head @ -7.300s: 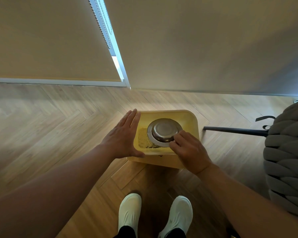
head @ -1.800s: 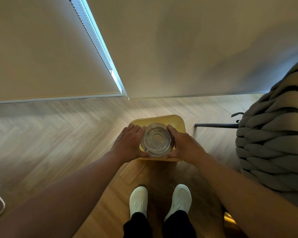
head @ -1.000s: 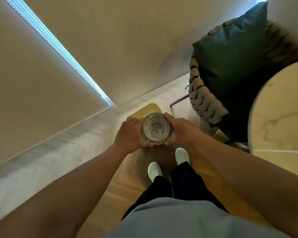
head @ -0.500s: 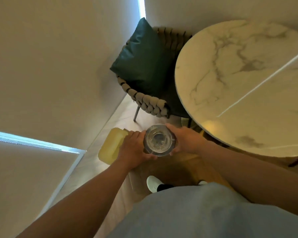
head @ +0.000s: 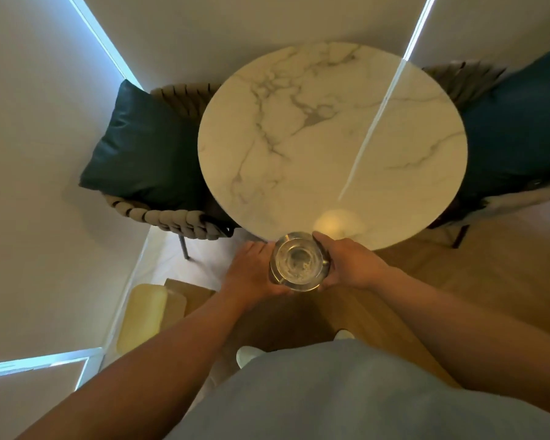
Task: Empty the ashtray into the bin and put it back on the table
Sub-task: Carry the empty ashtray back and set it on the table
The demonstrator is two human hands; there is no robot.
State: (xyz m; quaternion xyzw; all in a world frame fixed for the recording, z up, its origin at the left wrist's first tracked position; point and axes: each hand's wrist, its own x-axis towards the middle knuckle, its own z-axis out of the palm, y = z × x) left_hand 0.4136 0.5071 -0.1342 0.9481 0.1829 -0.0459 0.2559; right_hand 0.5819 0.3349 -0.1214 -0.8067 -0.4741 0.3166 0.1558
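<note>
**Inspector:** Now, your grip first. Your left hand (head: 254, 270) and your right hand (head: 346, 264) are both closed around the ashtray (head: 299, 261), one on each side, fingers curled along its wall. Why two hands for so small a piece?

**Operator:** It looks like heavy glass with a metal rim. Opposed palms keep it level.

**Inspector:** Noted. It is upright, mouth up, and held in the air just short of the near edge of the round marble table (head: 331, 128) — not yet resting on it. I see only a faint residue in the bowl, so I judge the emptying done and the return in hand.

**Operator:** And the bin?

**Inspector:** The yellow bin (head: 146, 315) stands on the floor at your lower left, against the wall and well apart from the ashtray. Its place suits the task: close to the table, out from underfoot.

**Operator:** Anything in the way of the set-down?

**Inspector:** Nothing stands on the tabletop that I can see; a bright streak of light crosses it and a glare spot sits near your right hand, neither an obstacle. A woven chair (head: 172, 217) with a dark cushion (head: 140, 144) flanks the table on the left, another cushion (head: 518, 128) on the right — both clear of your path.

**Operator:** Your recommendation?

**Inspector:** Carry it forward past the rim before lowering. Glass on marble is an unforgiving pairing, so set it down flat and release only once the base is fully seated.
</note>
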